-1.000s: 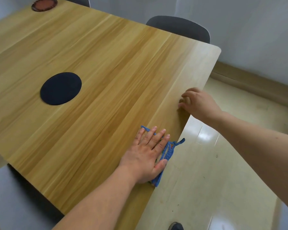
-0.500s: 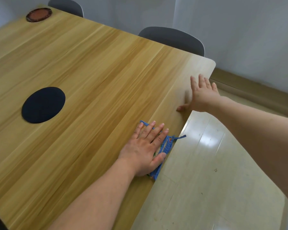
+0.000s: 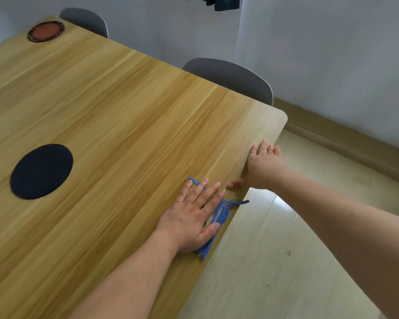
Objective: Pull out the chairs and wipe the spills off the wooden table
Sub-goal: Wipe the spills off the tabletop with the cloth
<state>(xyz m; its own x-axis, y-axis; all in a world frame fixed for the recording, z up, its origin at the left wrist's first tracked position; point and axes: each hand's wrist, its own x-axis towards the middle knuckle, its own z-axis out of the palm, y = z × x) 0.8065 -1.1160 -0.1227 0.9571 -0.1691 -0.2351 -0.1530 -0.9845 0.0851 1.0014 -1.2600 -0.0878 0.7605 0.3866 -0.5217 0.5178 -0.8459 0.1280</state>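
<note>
A wooden table (image 3: 124,111) fills the left and middle of the view. My left hand (image 3: 194,217) lies flat, fingers spread, pressing a blue cloth (image 3: 219,215) onto the table by its right edge. My right hand (image 3: 260,166) rests flat with spread fingers on the same edge, a little farther along toward the rounded corner, holding nothing. A grey chair (image 3: 230,77) is tucked in at the far side near that corner. A second grey chair (image 3: 85,19) stands at the far left. No spill shows on the wood.
A round black mat (image 3: 41,171) lies on the table at the left. A round reddish-brown coaster (image 3: 45,31) sits near the far left corner. Pale floor (image 3: 286,249) runs along the table's right edge up to a wall with a brown skirting (image 3: 355,139).
My right hand has opened from a curled grip and slid along the edge toward the far corner. My left hand and the cloth have stayed by the edge. The camera has tilted up.
</note>
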